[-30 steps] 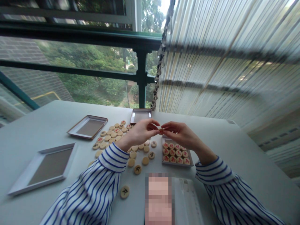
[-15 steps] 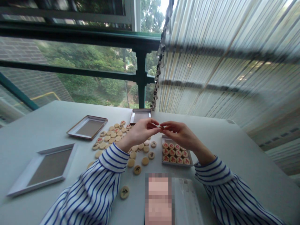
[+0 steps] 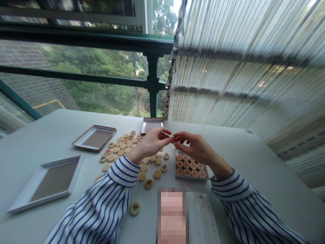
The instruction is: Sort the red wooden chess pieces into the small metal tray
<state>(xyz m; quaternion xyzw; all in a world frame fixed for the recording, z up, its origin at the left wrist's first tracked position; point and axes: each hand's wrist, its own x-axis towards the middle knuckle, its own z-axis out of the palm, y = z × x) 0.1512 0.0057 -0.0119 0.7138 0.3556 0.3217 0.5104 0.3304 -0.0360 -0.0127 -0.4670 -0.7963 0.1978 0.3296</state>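
My left hand (image 3: 156, 140) and my right hand (image 3: 193, 144) meet at the fingertips above the table. Pinched between them is one small round xiangqi piece (image 3: 174, 139) with a trace of red, mostly covered by fingers. Under my right hand lies a shallow box (image 3: 191, 177), holding rows of pieces with red characters facing up; my hand hides its far right part. Loose xiangqi pieces (image 3: 122, 146) spread around and beyond my left forearm, many blank side up, some showing red or black characters. A single black-marked piece (image 3: 135, 208) lies nearer me.
On the white table (image 3: 254, 189), a brown-rimmed tray (image 3: 94, 149) and a white box part (image 3: 52, 202) lie to the left. Another tray (image 3: 152, 119) stands at the far edge. Transparent packaging (image 3: 203, 217) lies at the front. A string curtain (image 3: 228, 67) hangs behind, on the right.
My right fingers have shifted slightly on the piece, and its red-marked face shows more now. My left hand and the things on the table stay where they were.
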